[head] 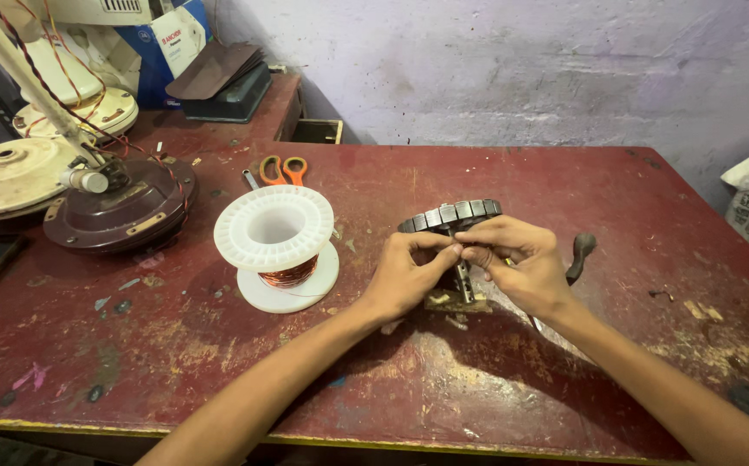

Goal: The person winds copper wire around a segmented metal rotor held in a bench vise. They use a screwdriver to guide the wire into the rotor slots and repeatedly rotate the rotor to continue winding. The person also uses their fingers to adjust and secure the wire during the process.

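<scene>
Closest to the camera is the worn red workbench (219, 380), paint scuffed through to yellow along the near edge, with both forearms reaching in over it.

A bit farther in, the left hand (405, 276) and right hand (521, 263) meet at the middle of the table. Both are pinched down with fingertips together on something very thin right below the slotted stator core (452, 214). Probably wire, but it's too fine to make out, so I can't tell exactly what sits between the fingers. The core stands on edge on a small mount (456, 298), touching the fingers, right of center.

Handling-wise: that core looks like stacked steel laminations, so I'd guess heavy for its size and totally rigid. The outer rim is the safe place to hold it. The slots and anything wound in them look like the delicate bit.

Just right of the right hand there's a dark crank handle (580, 255). To the left sits a white plastic spool (276, 246) with copper winding wire on it, light and easy to tip, I'd say.

Farther back: orange-handled scissors (283, 168), a maroon ceiling fan motor housing (124, 207) at far left, and cream fan covers (12, 173) beyond it.
</scene>
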